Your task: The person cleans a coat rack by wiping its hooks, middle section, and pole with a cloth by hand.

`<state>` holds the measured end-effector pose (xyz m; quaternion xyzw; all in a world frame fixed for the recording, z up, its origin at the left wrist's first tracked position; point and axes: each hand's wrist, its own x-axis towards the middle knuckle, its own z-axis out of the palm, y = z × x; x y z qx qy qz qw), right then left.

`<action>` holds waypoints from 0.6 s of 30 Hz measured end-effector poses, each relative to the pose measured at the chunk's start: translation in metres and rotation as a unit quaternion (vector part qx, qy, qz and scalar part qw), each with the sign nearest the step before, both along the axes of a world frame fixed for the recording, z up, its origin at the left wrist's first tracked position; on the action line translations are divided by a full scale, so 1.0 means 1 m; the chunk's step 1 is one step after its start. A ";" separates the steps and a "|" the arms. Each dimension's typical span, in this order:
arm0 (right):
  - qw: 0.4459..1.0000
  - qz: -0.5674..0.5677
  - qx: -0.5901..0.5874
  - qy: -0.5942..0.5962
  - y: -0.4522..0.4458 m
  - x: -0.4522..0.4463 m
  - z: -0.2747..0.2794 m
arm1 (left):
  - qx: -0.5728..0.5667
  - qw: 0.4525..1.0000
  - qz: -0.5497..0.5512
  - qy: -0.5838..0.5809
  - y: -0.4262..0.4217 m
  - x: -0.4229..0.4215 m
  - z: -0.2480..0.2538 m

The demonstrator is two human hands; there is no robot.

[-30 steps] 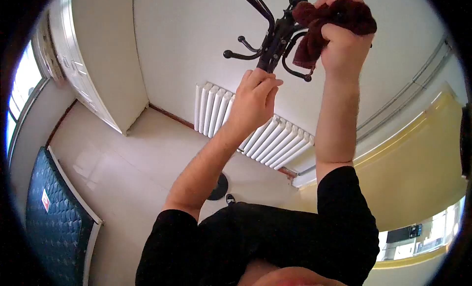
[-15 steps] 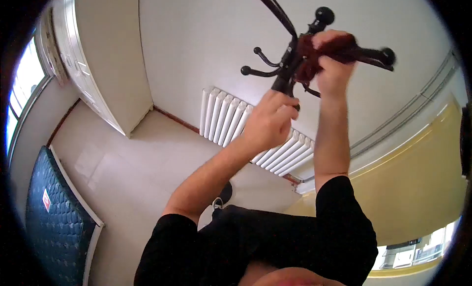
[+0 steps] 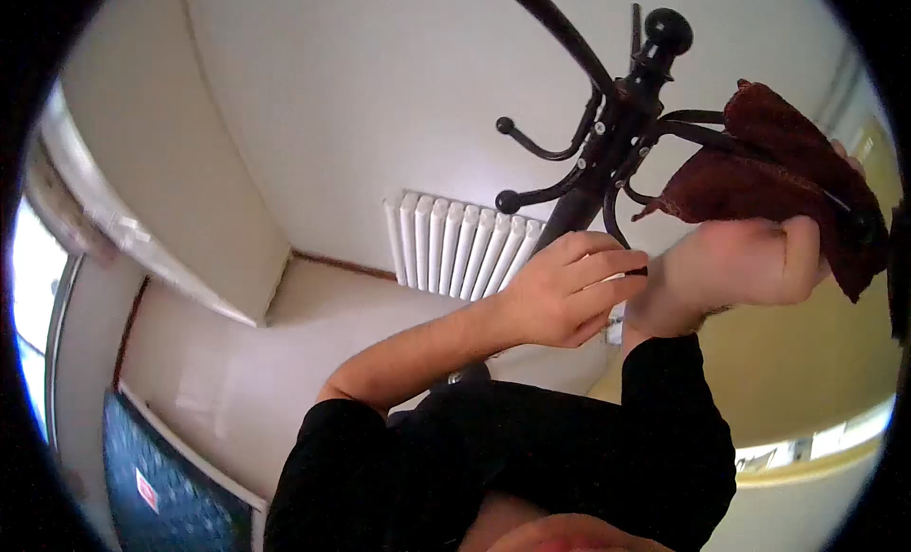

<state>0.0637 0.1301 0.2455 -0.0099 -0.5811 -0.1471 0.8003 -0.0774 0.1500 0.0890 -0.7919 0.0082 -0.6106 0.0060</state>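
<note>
A dark coat rack point(image 3: 612, 139) with curved, ball-tipped hooks rises at the upper centre, tilted to the right. My left hand point(image 3: 579, 286) is wrapped round its pole below the hooks, the fingertips near a small dark hook tip. To the right, my right hand point(image 3: 759, 258) is closed on a dark red cloth point(image 3: 750, 177), which lies over a long hook arm pointing right. Part of the cloth hangs past the hand, and some of the right fingers show behind it.
A white radiator point(image 3: 460, 243) stands along the wall behind the rack. At the left are a tall white cabinet point(image 3: 180, 172) and a blue mattress point(image 3: 171, 481). A yellow surface point(image 3: 778, 372) spans the right side.
The cloth and my right hand have moved right and down, out along a hook arm, and the cloth has spread. The rack appears larger and further right, with my left hand lower on it.
</note>
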 end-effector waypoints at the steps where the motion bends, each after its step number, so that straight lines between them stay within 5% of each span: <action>1: 0.999 -0.032 -0.026 -0.007 -0.006 -0.003 -0.001 | 0.007 1.000 -0.019 0.016 0.004 -0.004 0.000; 3: 0.991 -0.101 -0.085 -0.013 -0.019 -0.014 0.000 | 0.024 0.996 -0.065 0.054 0.011 -0.015 0.001; 7: 0.960 -0.129 -0.040 0.244 -0.001 -0.021 -0.021 | -0.024 0.977 -0.133 0.165 0.033 -0.045 -0.016; 18: 0.878 -0.366 0.000 0.308 -0.096 -0.055 0.000 | -0.221 0.933 -0.230 0.165 0.085 -0.141 -0.033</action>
